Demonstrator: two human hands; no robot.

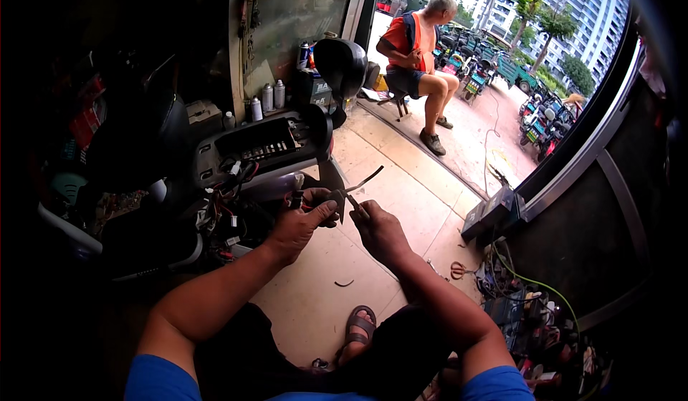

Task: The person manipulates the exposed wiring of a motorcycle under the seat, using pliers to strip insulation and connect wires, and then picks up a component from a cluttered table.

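While left hand (295, 230) clasps one dark piece (340, 204), right hand (382, 233) pinches one slim rod (354, 202).

- Thin strip (370, 177): black
- Sleeves (496, 385): bright blue
- Floor tiles (304, 297): pale cream, darker joint lines
- Scissor handles (458, 270): reddish brown
- Long cable (537, 284): yellow-green
- Vest (396, 34): orange with dark edging
- Saddle (340, 66): black
- Spray cans (268, 98): silvery
- Tower block (573, 14): pale blue and white, striped

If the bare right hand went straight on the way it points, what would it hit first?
Probably the dark, flat, metal-looking piece at the bare left hand, ahead of the right hand in the picture; depth is unclear.
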